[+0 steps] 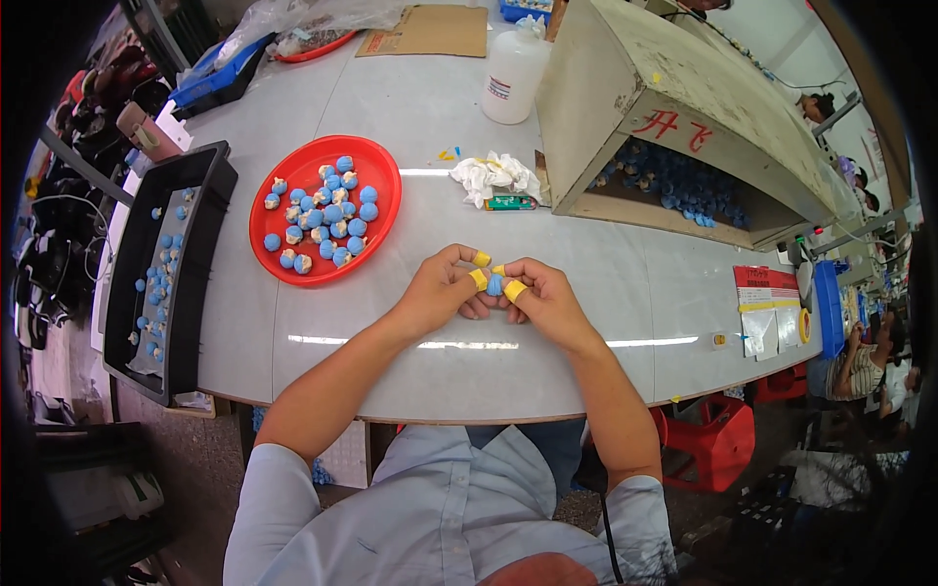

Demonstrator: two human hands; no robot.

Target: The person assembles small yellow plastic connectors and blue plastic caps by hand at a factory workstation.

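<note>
Over the middle of the table, my left hand (442, 286) and my right hand (549, 297) meet around a small blue ball-shaped piece (495, 285). Thumbs and fingers of both hands pinch it from either side. Yellow wraps cover the thumb tips and forefinger tips. Parts of the piece are hidden by my fingers, and its fine detail is too small to make out. To the left of my hands, a round red tray (376, 166) carries many blue balls with whitish tufts, similar in colour and size to the piece I hold.
A black bin (217, 186) with more blue balls stands at the left edge. Beyond my hands lie crumpled white tissue (493, 176) and a green pack (510, 203). A white bottle (515, 73) and a wooden box (596, 127) holding blue pieces stand behind. Papers (767, 308) lie right.
</note>
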